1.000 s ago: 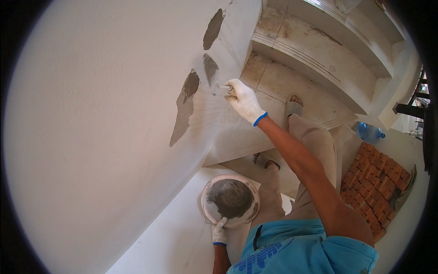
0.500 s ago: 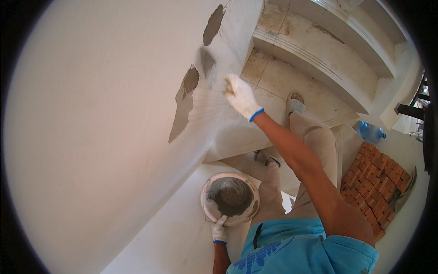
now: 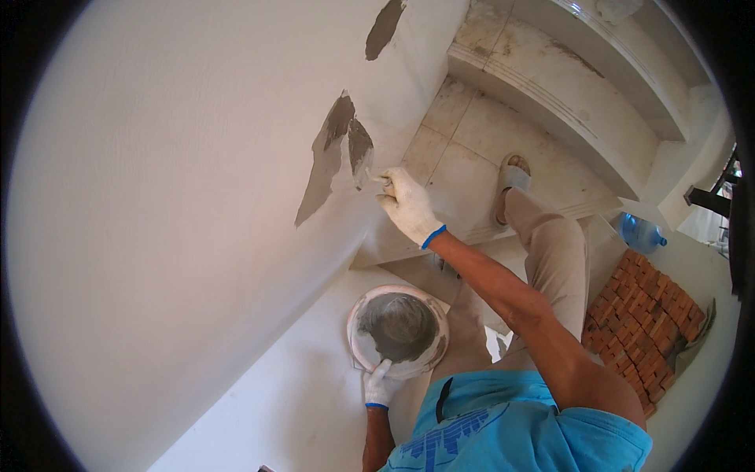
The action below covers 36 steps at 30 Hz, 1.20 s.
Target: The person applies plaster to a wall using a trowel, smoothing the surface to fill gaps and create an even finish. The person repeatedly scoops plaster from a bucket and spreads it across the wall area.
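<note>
A big white wall (image 3: 181,197) fills the left side, and it bends a bit toward the edge of the view. On the far right, wide pale stairs (image 3: 543,75) curve upward, with brown dirt marks on them. The person wears a bright blue shirt (image 3: 527,433) at the near side, and pale trousers (image 3: 550,244) below it. On the right is a big stack of red-brown bricks (image 3: 641,330), set close together in rows. A round, pale bucket (image 3: 364,350) is near the middle, to the left of the legs, with wet grey paste (image 3: 399,321) inside. On the wall there is a long grey patch (image 3: 321,181), and a smaller grey patch (image 3: 384,30) is farther away. The right hand (image 3: 409,208), in a white glove with a blue edge, is up by the wall, its fingers closed around the handle of a trowel. The left hand (image 3: 380,385), also in a white glove, grips the near rim of the bucket; its thumb is over the top, and its other fingers are hard to see. A see-through blue bottle (image 3: 641,233) lies on its side just past the bricks. The trowel (image 3: 360,152) has a dark grey blade, just right of the long patch; I cannot tell if it touches the wall.
</note>
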Motion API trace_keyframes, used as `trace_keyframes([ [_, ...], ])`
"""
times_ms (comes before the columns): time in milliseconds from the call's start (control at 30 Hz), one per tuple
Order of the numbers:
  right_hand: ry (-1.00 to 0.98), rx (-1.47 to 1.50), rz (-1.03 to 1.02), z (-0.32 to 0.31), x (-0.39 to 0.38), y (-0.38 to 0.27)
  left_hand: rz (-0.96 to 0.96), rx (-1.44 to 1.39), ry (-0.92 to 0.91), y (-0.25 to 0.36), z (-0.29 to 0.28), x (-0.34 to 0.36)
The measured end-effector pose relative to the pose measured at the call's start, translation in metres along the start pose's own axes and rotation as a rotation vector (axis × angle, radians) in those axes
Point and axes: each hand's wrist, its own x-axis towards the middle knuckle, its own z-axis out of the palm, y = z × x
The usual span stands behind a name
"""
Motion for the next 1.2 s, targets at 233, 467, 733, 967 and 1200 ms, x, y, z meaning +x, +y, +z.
trace_keyframes([
  [233, -0.013, 0.084, 0.071, 0.031, -0.002, -0.027, 0.11, 0.089, 0.062, -0.016, -0.034, 0.017],
  [467, 0.134, 0.146, 0.05, 0.081, -0.002, -0.035, 0.137, 0.188, 0.11, -0.015, -0.026, 0.016],
  [733, -0.002, 0.038, 0.112, 0.078, -0.007, -0.049, 0.113, 0.264, 0.154, -0.018, -0.044, 0.022],
  [967, -0.237, -0.035, 0.209, 0.062, -0.066, -0.052, 0.106, 0.099, 0.037, -0.005, -0.016, 0.011],
  [1200, -0.055, 0.044, 0.259, 0.044, -0.071, -0.042, 0.036, -0.065, -0.037, -0.013, -0.022, 0.016],
])
